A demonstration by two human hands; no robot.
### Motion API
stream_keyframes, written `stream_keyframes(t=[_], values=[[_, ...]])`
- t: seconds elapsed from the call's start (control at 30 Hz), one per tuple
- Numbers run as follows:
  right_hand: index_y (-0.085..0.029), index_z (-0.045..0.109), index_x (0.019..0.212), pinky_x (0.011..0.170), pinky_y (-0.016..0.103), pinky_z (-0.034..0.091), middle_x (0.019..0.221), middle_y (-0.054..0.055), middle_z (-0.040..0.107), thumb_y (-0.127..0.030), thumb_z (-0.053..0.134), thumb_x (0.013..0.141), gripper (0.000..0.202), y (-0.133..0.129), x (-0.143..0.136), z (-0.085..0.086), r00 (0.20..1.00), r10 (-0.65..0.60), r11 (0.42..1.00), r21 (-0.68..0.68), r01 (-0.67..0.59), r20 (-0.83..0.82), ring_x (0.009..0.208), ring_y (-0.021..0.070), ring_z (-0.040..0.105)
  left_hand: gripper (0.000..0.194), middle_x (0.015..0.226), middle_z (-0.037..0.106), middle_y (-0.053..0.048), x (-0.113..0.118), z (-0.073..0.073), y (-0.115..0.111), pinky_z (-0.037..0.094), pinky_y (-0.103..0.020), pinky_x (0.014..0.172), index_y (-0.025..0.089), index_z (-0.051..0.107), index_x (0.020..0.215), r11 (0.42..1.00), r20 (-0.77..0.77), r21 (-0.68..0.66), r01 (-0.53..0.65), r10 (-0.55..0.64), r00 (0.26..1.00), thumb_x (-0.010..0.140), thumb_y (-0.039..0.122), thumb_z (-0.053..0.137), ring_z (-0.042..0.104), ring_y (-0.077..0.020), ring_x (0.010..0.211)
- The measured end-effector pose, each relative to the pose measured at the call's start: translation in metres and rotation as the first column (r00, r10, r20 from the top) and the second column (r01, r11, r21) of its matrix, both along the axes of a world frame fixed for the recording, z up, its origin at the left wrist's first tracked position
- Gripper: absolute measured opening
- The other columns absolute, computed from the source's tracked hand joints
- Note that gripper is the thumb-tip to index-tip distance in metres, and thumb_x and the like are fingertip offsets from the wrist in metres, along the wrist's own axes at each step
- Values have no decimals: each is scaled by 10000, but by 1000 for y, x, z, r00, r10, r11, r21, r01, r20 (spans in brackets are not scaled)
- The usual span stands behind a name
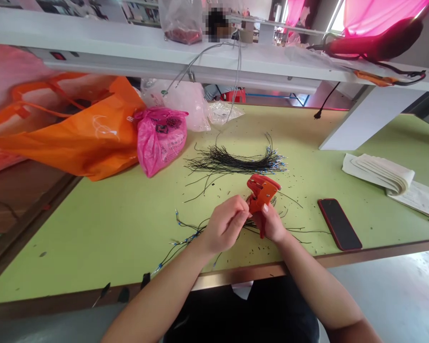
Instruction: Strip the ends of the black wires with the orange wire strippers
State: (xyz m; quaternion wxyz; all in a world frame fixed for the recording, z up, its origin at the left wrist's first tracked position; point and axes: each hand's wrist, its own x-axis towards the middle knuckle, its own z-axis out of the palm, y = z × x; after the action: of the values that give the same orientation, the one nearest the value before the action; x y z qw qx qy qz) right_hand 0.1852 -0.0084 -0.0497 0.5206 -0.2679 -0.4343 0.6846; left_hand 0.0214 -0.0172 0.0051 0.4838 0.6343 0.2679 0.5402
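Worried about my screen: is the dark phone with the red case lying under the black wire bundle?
No, the red-cased phone lies bare on the green table, apart from the wire bundle.

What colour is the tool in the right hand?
Red-orange; the wire stripper in the right hand shows best in the head view.

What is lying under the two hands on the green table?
Under the left hand and right hand, which holds an orange wire stripper, thin black wires spread over the green table. The hands cover where the wires meet the tool.
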Motion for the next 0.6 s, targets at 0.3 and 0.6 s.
stream_keyframes(t=[0.3, 0.6], values=[[-191, 649, 963, 697, 336, 476, 761, 20, 564, -731, 663, 820, 558, -3, 0, 4, 995, -35, 999, 23, 33, 93, 703, 191, 507, 267, 744, 611, -45, 0, -1, -1, 442, -303, 700, 222, 573, 692, 989, -102, 142, 51, -37, 994, 943, 281, 641, 570, -192, 710], [-203, 659, 1006, 679, 345, 466, 796, 32, 598, -805, 603, 806, 637, -4, 2, 3, 976, -100, 995, 45, 93, 195, 699, 201, 511, 279, 764, 558, -4, 5, -5, 2, 453, -259, 632, 223, 422, 776, 892, -249, 449, 59, 61, 967, 1054, 252, 434, 514, -135, 665]])
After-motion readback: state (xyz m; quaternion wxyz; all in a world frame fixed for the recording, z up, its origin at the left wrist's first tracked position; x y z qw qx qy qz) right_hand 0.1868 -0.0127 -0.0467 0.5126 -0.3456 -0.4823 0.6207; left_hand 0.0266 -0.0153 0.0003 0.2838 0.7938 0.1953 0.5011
